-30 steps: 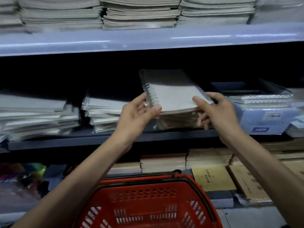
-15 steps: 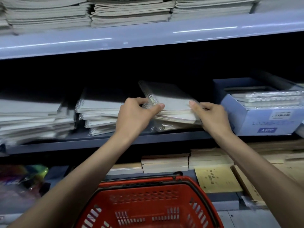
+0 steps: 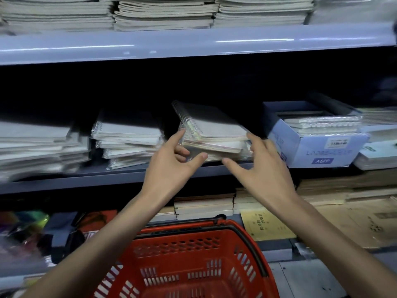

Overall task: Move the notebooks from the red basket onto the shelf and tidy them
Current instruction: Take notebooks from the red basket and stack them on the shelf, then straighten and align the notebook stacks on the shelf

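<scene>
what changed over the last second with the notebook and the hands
The spiral notebook came down from mid-air onto the middle stack on the shelf. The left hand and right hand let go of it and opened; their fingers now rest against the stack's sides. The stack to its left, the blue box and the red basket stayed put.

One left hand (image 3: 169, 166), one right hand (image 3: 262, 168), one red basket (image 3: 193, 244), one blue box (image 3: 318, 147), three notebook piles (image 3: 129, 138) left of it.
</scene>
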Demonstrator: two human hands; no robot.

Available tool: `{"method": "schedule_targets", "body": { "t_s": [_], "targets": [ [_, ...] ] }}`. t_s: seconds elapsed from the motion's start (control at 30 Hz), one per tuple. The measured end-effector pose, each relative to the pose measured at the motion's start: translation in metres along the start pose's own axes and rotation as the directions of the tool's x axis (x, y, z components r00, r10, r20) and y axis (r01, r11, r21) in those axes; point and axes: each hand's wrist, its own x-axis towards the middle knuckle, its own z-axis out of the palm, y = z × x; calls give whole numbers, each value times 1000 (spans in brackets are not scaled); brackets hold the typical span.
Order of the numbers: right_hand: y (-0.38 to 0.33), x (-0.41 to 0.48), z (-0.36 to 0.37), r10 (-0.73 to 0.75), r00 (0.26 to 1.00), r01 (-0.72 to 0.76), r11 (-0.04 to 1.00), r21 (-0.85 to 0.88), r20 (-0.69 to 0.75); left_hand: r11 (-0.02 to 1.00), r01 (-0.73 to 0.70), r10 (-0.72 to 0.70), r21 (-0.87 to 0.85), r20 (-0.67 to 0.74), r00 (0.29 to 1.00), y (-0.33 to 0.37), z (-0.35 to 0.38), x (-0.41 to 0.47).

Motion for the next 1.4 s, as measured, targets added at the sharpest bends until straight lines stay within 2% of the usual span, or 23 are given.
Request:
{"method": "schedule_targets", "body": {
  "t_s": [0.17, 0.3, 0.5, 0.67, 0.77, 0.97, 1.03, 1.17, 1.27, 1.33, 1.4],
  "targets": [
    [-12, -26, 4, -112, 987, 127, 984, -128, 113, 993, -23, 11, 117, 103, 995, -11, -17, -33],
    [-21, -42, 14, -200, 959, 241, 949, -203, 199, 957, -35, 1, 288, 117, 993, -22, -45, -59],
    [-61, -62, 37, -306, 892, 365, 922, -131, 333, 918, 33, -48, 395, 29, 998, -66, -103, -87],
    [-119, -75, 74, -401, 812, 423, 905, 47, 424, 905, 124, -84, 408, -116, 990, -106, -157, -97],
    [-161, -79, 104, -445, 786, 399, 895, 198, 429, 891, 175, -90, 418, -215, 972, -127, -189, -96],
    [-232, -69, 167, -459, 772, 299, 873, 386, 440, 886, 250, -93, 390, -378, 921, -172, -238, -89],
    [-250, -57, 186, -436, 797, 254, 870, 424, 417, 898, 273, -111, 344, -423, 899, -186, -251, -82],
    [-279, -34, 218, -319, 899, 143, 863, 484, 302, 940, 276, -147, 198, -497, 855, -213, -273, -60],
    [-296, -21, 236, -191, 953, 44, 858, 512, 237, 971, 236, -192, 31, -485, 853, -237, -289, -40],
    [-304, -12, 244, -131, 962, -27, 830, 558, 241, 979, 191, -204, -73, -424, 882, -251, -296, -26],
    [-308, -4, 254, -88, 967, -73, 803, 591, 239, 985, 125, -160, -116, -366, 917, -263, -301, -14]
  ]
}}
